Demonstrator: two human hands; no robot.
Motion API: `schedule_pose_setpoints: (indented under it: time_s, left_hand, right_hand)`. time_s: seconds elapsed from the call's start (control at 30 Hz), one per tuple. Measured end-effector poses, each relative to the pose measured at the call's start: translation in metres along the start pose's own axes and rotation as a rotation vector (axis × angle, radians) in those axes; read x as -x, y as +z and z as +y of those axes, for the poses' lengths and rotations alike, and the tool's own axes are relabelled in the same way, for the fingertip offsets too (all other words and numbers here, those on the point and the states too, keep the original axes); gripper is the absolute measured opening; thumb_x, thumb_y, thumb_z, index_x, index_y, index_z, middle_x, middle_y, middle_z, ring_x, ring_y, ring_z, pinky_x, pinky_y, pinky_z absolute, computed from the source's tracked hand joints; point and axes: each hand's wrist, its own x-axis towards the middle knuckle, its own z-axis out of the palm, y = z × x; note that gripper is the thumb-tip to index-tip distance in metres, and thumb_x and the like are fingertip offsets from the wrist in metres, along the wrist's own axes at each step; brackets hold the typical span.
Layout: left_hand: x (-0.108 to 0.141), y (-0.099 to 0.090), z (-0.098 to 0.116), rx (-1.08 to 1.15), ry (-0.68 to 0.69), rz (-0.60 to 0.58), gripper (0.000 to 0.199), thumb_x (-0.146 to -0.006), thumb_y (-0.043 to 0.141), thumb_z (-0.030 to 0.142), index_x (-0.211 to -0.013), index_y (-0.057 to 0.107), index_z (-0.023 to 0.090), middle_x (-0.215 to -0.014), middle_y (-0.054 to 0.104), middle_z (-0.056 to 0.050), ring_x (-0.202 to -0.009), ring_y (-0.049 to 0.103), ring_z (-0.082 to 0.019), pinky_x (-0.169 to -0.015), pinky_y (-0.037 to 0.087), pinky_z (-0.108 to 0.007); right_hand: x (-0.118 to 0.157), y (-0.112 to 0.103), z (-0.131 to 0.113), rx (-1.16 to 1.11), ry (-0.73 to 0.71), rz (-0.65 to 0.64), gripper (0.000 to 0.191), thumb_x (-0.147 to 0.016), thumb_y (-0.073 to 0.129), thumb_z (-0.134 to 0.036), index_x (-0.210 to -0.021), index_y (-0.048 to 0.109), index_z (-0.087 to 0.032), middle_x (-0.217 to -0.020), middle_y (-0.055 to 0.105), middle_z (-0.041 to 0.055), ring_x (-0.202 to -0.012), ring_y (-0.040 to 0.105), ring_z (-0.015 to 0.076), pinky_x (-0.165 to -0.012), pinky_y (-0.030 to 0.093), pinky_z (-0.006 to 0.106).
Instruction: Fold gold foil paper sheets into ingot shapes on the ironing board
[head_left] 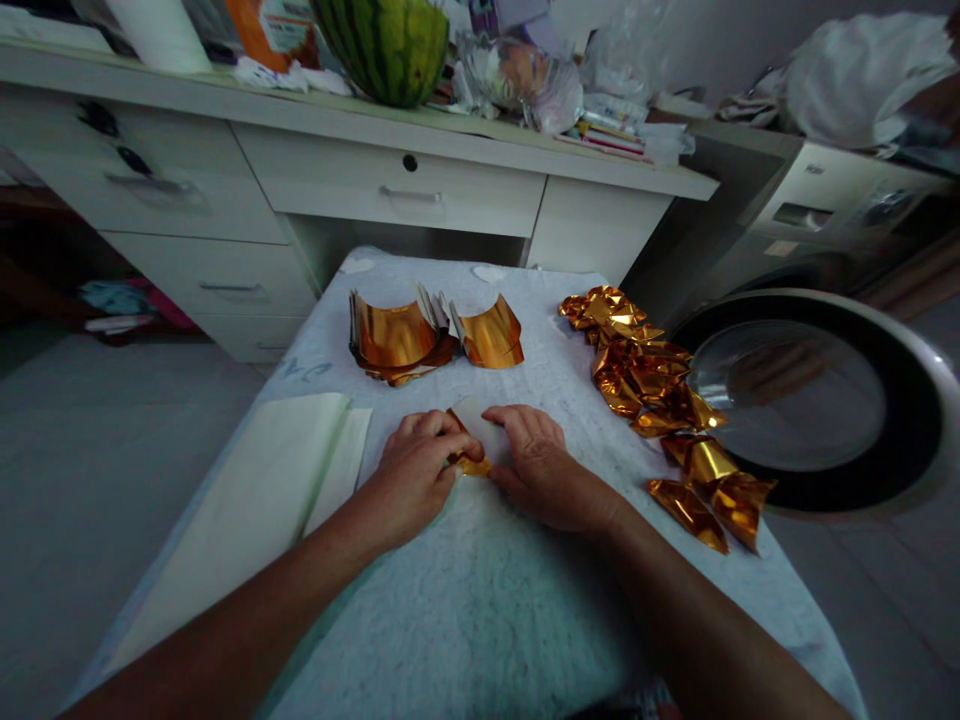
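Between my hands lies a sheet of gold foil paper (480, 425), its pale back facing up and its near edge folded over to show gold. My left hand (424, 460) pinches the sheet's left side, fingers curled. On the right side, my right hand (544, 465) presses the paper with thumb and fingers, holding it against the cloth. Two stacks of curled gold foil sheets, a left stack (394, 335) and a right stack (491, 335), stand just beyond my hands. Folded gold foil pieces (645, 375) lie in a long heap along the table's right side.
A cloth-covered table (465, 600) is under my arms. White paper sheets (247, 500) lie at its left. Behind stands a white drawer cabinet (450, 190) with a watermelon (386, 45) on top. A washing machine's open door (810, 390) borders the right side.
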Motion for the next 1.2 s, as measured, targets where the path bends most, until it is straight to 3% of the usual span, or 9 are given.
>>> schedule_pose_setpoints:
  time_s: [0.17,0.33,0.53,0.67,0.83,1.0,1.1,1.2]
  left_hand:
    - [0.000,0.001,0.001,0.002,-0.015,0.004,0.038,-0.077,0.050,0.004,-0.099,0.072,0.027,-0.102,0.060,-0.003,-0.103,0.048,-0.025,-0.094,0.040,-0.042]
    - [0.001,0.002,-0.002,0.012,0.023,0.014,0.040,-0.078,0.049,0.003,-0.101,0.071,0.027,-0.104,0.060,-0.003,-0.104,0.048,-0.025,-0.094,0.039,-0.043]
    - [0.001,-0.001,0.001,-0.013,0.061,0.011,0.023,-0.088,0.051,0.017,-0.096,0.071,0.025,-0.100,0.061,-0.003,-0.100,0.050,-0.025,-0.089,0.040,-0.045]
    - [0.000,-0.002,0.002,-0.029,0.095,0.055,0.019,-0.089,0.053,0.020,-0.094,0.070,0.025,-0.098,0.061,-0.003,-0.098,0.052,-0.024,-0.088,0.041,-0.044]
    - [-0.001,0.002,-0.004,-0.065,-0.006,0.285,0.035,-0.086,0.054,0.017,-0.121,0.058,0.018,-0.119,0.056,-0.010,-0.114,0.049,-0.028,-0.100,0.040,-0.049]
    - [-0.002,0.004,-0.010,-0.024,-0.061,0.278,0.041,-0.089,0.047,0.019,-0.130,0.048,0.017,-0.129,0.055,-0.013,-0.122,0.050,-0.028,-0.104,0.040,-0.048]
    - [-0.001,0.000,-0.010,0.057,-0.133,0.280,0.043,-0.087,0.051,0.022,-0.130,0.048,0.019,-0.128,0.058,-0.012,-0.113,0.057,-0.027,-0.097,0.045,-0.044]
    - [-0.001,-0.007,-0.011,0.215,-0.242,0.239,0.049,-0.085,0.056,0.026,-0.132,0.045,0.021,-0.111,0.066,-0.008,-0.085,0.065,-0.021,-0.078,0.050,-0.036]
  right_hand:
    - [-0.001,-0.008,0.002,-0.023,-0.028,-0.081,0.069,-0.083,0.060,-0.014,-0.145,0.031,-0.023,-0.139,0.045,0.0126,-0.129,0.038,0.0286,-0.107,0.030,0.052]
    - [-0.001,-0.016,0.010,-0.103,-0.027,-0.098,0.072,-0.081,0.059,-0.014,-0.145,0.027,-0.016,-0.140,0.045,0.0150,-0.130,0.038,0.0285,-0.110,0.027,0.051]
    - [-0.002,-0.010,0.014,-0.101,-0.019,-0.023,0.063,-0.083,0.065,-0.036,-0.135,0.038,-0.013,-0.133,0.050,0.0163,-0.123,0.042,0.0307,-0.105,0.031,0.050]
    - [-0.004,-0.002,0.011,-0.030,-0.031,0.048,0.059,-0.080,0.068,-0.031,-0.129,0.042,-0.014,-0.129,0.052,0.0148,-0.117,0.045,0.0304,-0.100,0.034,0.049]
    - [-0.005,-0.003,0.010,-0.038,-0.026,0.040,0.060,-0.076,0.072,-0.028,-0.128,0.043,-0.016,-0.127,0.053,0.0134,-0.117,0.045,0.0304,-0.100,0.034,0.049]
    - [-0.004,-0.006,0.010,-0.043,-0.072,0.054,0.061,-0.077,0.072,-0.028,-0.130,0.043,-0.019,-0.128,0.052,0.0120,-0.118,0.044,0.0292,-0.100,0.034,0.047]
    - [-0.003,-0.009,0.009,-0.031,-0.082,0.037,0.061,-0.078,0.071,-0.028,-0.131,0.044,-0.019,-0.128,0.051,0.0126,-0.119,0.044,0.0297,-0.099,0.036,0.047]
    - [-0.003,-0.011,0.008,-0.031,-0.099,0.017,0.062,-0.078,0.070,-0.027,-0.133,0.044,-0.018,-0.130,0.050,0.0132,-0.121,0.042,0.0297,-0.100,0.036,0.047]
